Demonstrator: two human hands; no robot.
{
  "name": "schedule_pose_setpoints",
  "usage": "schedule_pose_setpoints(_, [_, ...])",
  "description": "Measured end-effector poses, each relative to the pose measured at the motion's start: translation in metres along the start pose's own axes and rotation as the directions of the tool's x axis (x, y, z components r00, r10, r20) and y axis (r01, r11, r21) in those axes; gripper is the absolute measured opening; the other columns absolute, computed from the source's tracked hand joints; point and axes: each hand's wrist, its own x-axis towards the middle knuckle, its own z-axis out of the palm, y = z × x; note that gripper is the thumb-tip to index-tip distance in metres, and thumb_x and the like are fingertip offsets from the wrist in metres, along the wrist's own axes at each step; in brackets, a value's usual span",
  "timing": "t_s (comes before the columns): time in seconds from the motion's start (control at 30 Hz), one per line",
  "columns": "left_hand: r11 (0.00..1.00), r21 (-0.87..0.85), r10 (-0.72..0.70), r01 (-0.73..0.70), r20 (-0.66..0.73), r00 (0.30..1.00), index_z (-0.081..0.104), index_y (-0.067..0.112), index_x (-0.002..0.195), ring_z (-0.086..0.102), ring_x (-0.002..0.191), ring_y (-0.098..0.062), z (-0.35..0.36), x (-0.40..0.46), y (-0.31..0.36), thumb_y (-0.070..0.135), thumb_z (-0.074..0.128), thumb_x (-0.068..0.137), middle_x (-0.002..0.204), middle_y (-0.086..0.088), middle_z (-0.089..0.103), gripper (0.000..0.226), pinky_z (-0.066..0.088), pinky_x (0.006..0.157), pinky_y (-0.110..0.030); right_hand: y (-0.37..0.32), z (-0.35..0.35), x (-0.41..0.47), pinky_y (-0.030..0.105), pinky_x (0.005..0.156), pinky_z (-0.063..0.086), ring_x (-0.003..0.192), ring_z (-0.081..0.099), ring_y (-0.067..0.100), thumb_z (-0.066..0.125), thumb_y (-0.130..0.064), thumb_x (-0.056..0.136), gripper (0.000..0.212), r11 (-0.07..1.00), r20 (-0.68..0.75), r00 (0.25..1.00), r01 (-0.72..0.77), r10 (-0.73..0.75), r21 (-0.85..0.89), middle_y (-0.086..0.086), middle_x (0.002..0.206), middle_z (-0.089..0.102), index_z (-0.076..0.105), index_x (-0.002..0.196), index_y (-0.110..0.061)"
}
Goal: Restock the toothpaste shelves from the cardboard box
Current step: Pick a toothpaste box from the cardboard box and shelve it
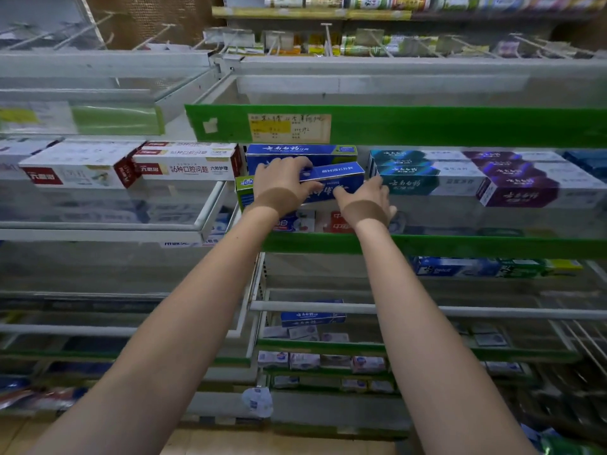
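Gripped blue toothpaste box (pixel 331 182) between left hand (pixel 282 182) and right hand (pixel 368 198), fingers curled around ends; tilted, probably for seating onto blue stack (pixel 300 154) behind.

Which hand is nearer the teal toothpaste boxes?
Right. The right hand sits beside the teal toothpaste boxes; the left hand grips the blue box farther left.

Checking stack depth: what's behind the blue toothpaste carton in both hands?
Behind the tilted blue toothpaste carton, gripped by left hand and right hand, stands another blue carton. Anything deeper is hidden.
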Motion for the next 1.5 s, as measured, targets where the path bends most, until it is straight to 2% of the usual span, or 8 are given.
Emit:
schedule_pose_setpoints(0.17, [0.942, -0.292, -0.153, 0.166, 0.067, 0.986, 0.059, 0.024, 0.132, 0.061, 0.105, -0.019, -0.021, 0.004, 0.002, 0.059, 0.065, 0.089, 0.122, 0.002, 0.065, 0.056, 0.049, 0.098, -0.042, 0.002, -0.001, -0.001, 0.045, 0.112, 0.029, 0.136, 0.045, 0.030, 0.052, -0.067, 0.093, 0.086, 0.998, -0.004, 1.000, 0.027, -0.027, 0.057, 0.014, 0.149, 0.046, 0.032, 0.149, -0.005])
schedule_pose_setpoints(0.33, [0.526, -0.692, -0.356, 0.495, 0.350, 0.867, 0.054, 0.018, 0.117, 0.059, 0.092, -0.015, -0.051, 0.013, 0.012, 0.043, 0.075, 0.087, 0.105, 0.005, 0.061, 0.044, 0.049, 0.080, -0.025, 0.000, 0.002, -0.001, 0.043, 0.103, 0.030, 0.107, 0.058, 0.024, 0.033, -0.073, 0.096, 0.065, 0.994, 0.065, 0.993, 0.098, -0.095, -0.049, 0.005, 0.113, 0.068, 0.060, 0.120, -0.019])
schedule_pose_setpoints(0.47, [0.346, -0.711, -0.381, 0.612, 0.489, 0.785, 0.058, 0.013, 0.111, 0.074, 0.090, -0.024, -0.046, 0.013, 0.003, 0.039, 0.080, 0.083, 0.102, -0.008, 0.076, 0.044, 0.061, 0.085, -0.041, 0.000, 0.004, -0.005, 0.044, 0.105, 0.029, 0.095, 0.056, 0.021, 0.027, -0.075, 0.096, 0.065, 0.990, 0.107, 0.988, 0.120, -0.112, -0.077, 0.000, 0.096, 0.069, 0.066, 0.117, -0.027])
schedule_pose_setpoints(0.7, [-0.097, -0.806, -0.388, 0.583, 0.570, 0.724, 0.059, 0.009, 0.103, 0.068, 0.081, -0.020, -0.049, 0.010, -0.007, 0.016, 0.064, 0.098, 0.096, -0.008, 0.068, 0.010, 0.056, 0.065, -0.044, -0.006, -0.010, -0.018, 0.049, 0.118, 0.021, 0.110, 0.058, 0.024, 0.012, -0.067, 0.102, 0.073, 0.993, 0.149, 0.984, 0.106, -0.097, -0.055, 0.006, 0.106, 0.065, 0.065, 0.124, -0.023])
schedule_pose_setpoints(0.93, [-0.533, -0.748, -0.328, 0.395, 0.613, 0.719, 0.056, -0.002, 0.118, 0.067, 0.103, -0.033, -0.018, -0.014, -0.006, 0.013, 0.056, 0.102, 0.114, -0.022, 0.067, 0.022, 0.056, 0.082, -0.051, -0.008, -0.012, -0.023, 0.052, 0.117, 0.018, 0.106, 0.056, 0.022, 0.007, -0.076, 0.096, 0.078, 0.996, 0.164, 0.983, 0.085, -0.087, 0.024, 0.003, 0.097, 0.061, 0.064, 0.098, -0.022])
schedule_pose_setpoints(1.13, [-0.657, -0.702, -0.351, 0.274, 0.607, 0.713, 0.050, -0.001, 0.137, 0.057, 0.128, -0.032, -0.007, -0.015, 0.001, 0.015, 0.049, 0.105, 0.136, -0.020, 0.058, 0.036, 0.049, 0.102, -0.047, -0.010, -0.016, -0.031, 0.053, 0.120, 0.018, 0.132, 0.046, 0.025, 0.034, -0.094, 0.077, 0.090, 0.986, 0.287, 0.943, 0.158, -0.168, 0.059, 0.001, 0.141, 0.057, 0.058, 0.137, -0.031])
schedule_pose_setpoints(1.3, [-0.662, -0.693, -0.304, 0.286, 0.597, 0.742, 0.056, 0.002, 0.108, 0.058, 0.125, -0.032, -0.004, -0.015, 0.001, 0.014, 0.049, 0.105, 0.125, -0.017, 0.064, 0.015, 0.050, 0.101, -0.046, -0.007, -0.016, -0.025, 0.045, 0.111, 0.032, 0.101, 0.047, 0.022, 0.068, -0.075, 0.076, 0.060, 0.982, 0.252, 0.949, 0.181, -0.189, 0.058, -0.003, 0.109, 0.057, 0.055, 0.112, -0.028])
schedule_pose_setpoints(1.5, [-0.122, -0.851, -0.479, 0.512, 0.502, 0.720, 0.059, 0.002, 0.109, 0.063, 0.120, -0.030, -0.011, -0.016, -0.024, 0.002, 0.055, 0.100, 0.133, -0.020, 0.062, 0.011, 0.055, 0.091, -0.029, 0.002, -0.009, -0.012, 0.037, 0.102, 0.039, 0.124, 0.042, 0.028, 0.081, -0.024, 0.081, 0.056, 0.959, 0.049, 0.991, 0.109, -0.126, 0.261, 0.007, 0.129, 0.047, 0.052, 0.128, -0.029])
